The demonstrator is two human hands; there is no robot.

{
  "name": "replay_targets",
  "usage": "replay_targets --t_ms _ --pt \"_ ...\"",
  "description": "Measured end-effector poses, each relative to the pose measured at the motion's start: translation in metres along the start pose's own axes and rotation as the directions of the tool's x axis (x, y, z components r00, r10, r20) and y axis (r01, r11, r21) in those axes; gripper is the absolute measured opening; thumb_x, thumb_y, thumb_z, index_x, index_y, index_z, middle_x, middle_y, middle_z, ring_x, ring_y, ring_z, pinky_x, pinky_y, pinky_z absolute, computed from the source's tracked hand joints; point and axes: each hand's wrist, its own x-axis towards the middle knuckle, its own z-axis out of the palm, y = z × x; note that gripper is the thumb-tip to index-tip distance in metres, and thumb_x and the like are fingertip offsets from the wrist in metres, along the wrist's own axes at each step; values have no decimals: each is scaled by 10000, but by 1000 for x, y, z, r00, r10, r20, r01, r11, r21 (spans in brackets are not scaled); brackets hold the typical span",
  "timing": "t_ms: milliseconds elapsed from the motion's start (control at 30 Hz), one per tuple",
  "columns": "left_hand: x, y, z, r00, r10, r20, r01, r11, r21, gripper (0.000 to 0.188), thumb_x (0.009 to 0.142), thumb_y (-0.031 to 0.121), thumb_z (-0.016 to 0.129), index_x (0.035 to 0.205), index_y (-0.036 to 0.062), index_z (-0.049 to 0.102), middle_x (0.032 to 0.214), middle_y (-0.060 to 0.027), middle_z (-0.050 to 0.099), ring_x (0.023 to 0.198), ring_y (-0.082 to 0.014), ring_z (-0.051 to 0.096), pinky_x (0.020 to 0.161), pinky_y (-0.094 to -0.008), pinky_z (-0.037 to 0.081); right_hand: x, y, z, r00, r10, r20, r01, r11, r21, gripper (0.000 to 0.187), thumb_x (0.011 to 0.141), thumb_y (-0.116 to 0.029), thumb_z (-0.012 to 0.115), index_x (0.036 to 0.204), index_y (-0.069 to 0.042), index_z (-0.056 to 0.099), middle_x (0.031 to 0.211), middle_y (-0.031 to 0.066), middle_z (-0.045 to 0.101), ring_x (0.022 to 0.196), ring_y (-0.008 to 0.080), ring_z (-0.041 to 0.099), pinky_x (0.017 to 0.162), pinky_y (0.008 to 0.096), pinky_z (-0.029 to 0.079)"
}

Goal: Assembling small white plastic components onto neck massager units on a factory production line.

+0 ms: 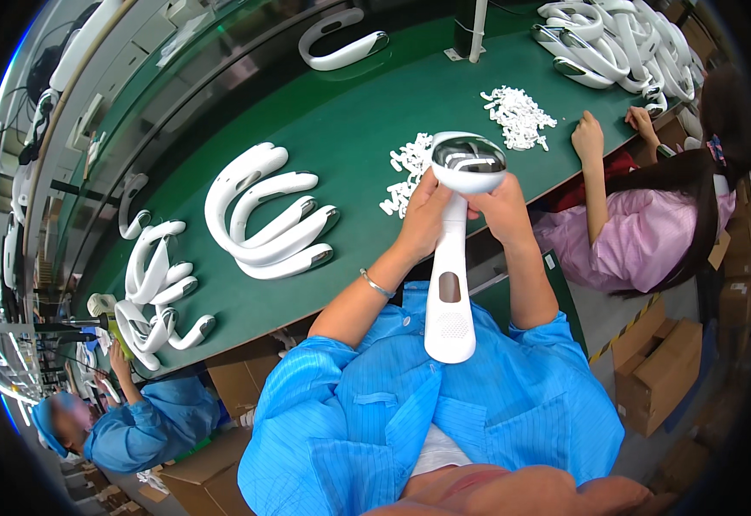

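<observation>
A white curved neck massager (451,249) is held up in front of my chest, with a shiny dark pad at its upper end and a dark oval window on its lower arm. My left hand (427,211) is closed around its left side, just below the pad. From the right, my right hand (503,208) grips it under the same end, and some fingertips are hidden behind it. Behind my left hand lies a pile of small white plastic pieces (408,168) on the green table (350,112).
Several neck massagers (259,215) lie nested left of me, and more (156,284) lie farther left. A large heap (621,47) fills the far right, near a pink-sleeved co-worker (634,224). Another white pile (520,118) lies between. A blue-clad co-worker (152,421) works at left.
</observation>
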Motion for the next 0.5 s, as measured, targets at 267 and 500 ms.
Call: replay_targets --t_ms 267,500 --pt "-19 17 2 984 -88 154 103 991 -87 489 944 245 531 1338 23 346 1221 -59 507 1125 -130 483 945 -277 398 -18 -33 -5 974 -190 124 220 926 -306 328 830 -3 588 1157 20 579 1020 105 662 916 135 623 824 269 486" --pt "-24 15 20 973 159 165 -211 903 374 415 963 233 475 1303 31 347 989 -70 564 833 -123 584 746 -294 523 -20 -4 -35 990 -102 94 117 980 -164 416 792 -37 662 1189 24 553 1008 94 644 892 101 606 747 230 494"
